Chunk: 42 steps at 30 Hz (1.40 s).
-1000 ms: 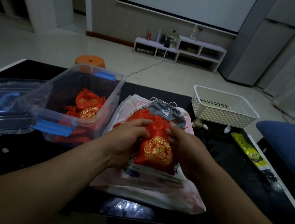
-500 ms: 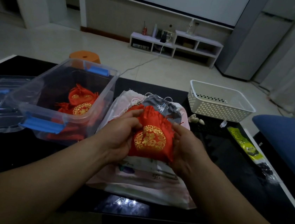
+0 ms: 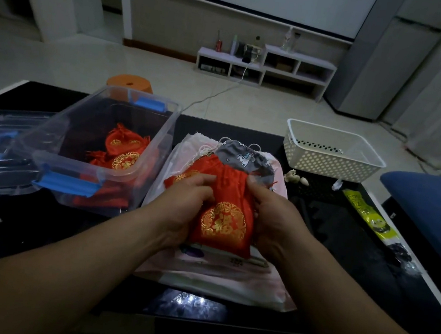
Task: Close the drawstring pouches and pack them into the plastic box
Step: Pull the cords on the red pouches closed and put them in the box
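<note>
Red satin pouch (image 3: 222,211) sits pinched between my left hand (image 3: 182,203) and right hand (image 3: 271,214), fingers curled on its neck above the pink cloth (image 3: 202,272), presumably cinching it; plastic box (image 3: 101,139) waits just left.

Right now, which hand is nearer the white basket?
Right. The right hand grips the red pouch on the side toward the white basket; the left hand grips its opposite side.

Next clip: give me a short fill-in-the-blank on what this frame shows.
1. Both hands grip a ____ pouch with gold embroidery.
2. The clear plastic box has ____ latches.
3. The white basket sits on the person's ____ side.
4. Behind the held pouch lies a ____ pouch.

Missing: red; blue; right; grey
</note>
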Motion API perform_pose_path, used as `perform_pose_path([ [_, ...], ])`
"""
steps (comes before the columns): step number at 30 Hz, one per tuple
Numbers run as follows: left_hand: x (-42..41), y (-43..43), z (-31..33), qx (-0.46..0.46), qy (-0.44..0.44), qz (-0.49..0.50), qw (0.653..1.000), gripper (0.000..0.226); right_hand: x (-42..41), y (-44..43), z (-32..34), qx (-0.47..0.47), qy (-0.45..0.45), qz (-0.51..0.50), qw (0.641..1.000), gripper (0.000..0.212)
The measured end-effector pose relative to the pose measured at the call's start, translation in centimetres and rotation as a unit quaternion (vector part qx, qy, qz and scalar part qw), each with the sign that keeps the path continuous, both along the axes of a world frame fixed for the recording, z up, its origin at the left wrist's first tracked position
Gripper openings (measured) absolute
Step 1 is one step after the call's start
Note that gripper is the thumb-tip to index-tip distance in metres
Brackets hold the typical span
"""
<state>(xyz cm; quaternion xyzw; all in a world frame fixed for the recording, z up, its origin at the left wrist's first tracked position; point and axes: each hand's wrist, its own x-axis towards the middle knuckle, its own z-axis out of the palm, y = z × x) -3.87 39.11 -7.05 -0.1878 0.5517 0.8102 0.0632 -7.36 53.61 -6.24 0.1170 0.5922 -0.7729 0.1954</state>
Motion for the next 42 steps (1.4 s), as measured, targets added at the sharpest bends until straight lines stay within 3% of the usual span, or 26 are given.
perform_pose_path([
  [7, -0.2, 0.1, 0.4, 0.113, -0.002, 0.011, 0.994, 0.03, -0.1, -0.3, -0.1, 0.016, 0.047, 0.006, 0.999, 0.023],
  [13, -1.2, -0.3, -0.9, 0.056, 0.02, 0.064, 0.996, 0.017, -0.4, -1.0, -0.3, -0.023, 0.032, -0.032, 0.999, 0.025],
  [21, -1.6, -1.4, -1.0, 0.072, -0.02, 0.083, 0.994, 0.029, -1.2, 0.1, 0.6, -0.095, -0.003, -0.05, 0.994, 0.029],
  [26, -1.6, -1.8, -0.6, 0.082, -0.03, 0.08, 0.993, 0.017, -1.3, 0.4, 0.7, -0.12, -0.008, -0.051, 0.991, 0.03],
  [33, -1.8, -2.2, -0.8, 0.129, -0.038, 0.111, 0.985, 0.022, -1.4, 0.7, 1.0, -0.151, -0.007, -0.079, 0.985, 0.023],
  [42, -2.0, -2.0, -1.7, 0.115, -0.059, 0.137, 0.982, 0.022, -1.9, 1.8, 1.0, -0.166, -0.038, -0.195, 0.966, 0.017],
])
